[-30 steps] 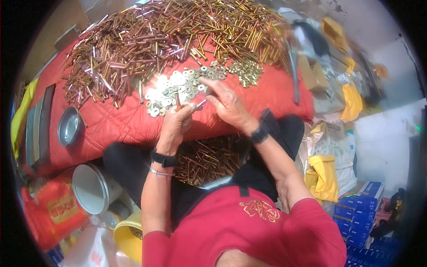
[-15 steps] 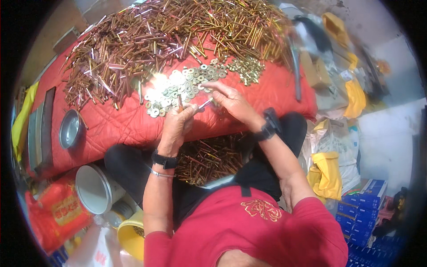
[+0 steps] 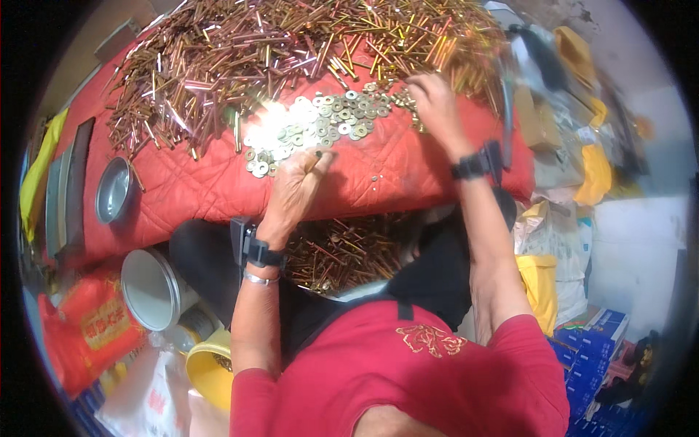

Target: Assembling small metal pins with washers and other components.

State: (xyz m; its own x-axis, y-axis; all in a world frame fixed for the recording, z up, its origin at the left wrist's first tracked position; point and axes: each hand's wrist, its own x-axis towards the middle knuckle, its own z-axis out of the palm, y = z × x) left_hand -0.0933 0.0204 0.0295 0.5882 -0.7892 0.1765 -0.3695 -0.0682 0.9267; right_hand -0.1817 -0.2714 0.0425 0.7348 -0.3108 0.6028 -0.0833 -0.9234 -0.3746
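My left hand is closed around a short metal rod, whose dark end shows by the thumb and forefinger. It is just in front of a spread of flat round washers. Farther right, my right hand reaches down over a small heap of brass-coloured nuts, partly covering it. Its fingers are bent and slightly apart, the tips touching or just above the nuts. I see nothing held in it. Behind both hands lies a large pile of copper- and gold-coloured metal rods.
A red quilted cloth covers the work surface. On its left stands a metal bowl. More rods lie below, between my legs. A white bucket and yellow bucket stand lower left; blue boxes are stacked lower right.
My right hand has moved away from the left hand, up and right to the nuts. The left hand keeps its rod, shifted slightly right. The view has moved a little.
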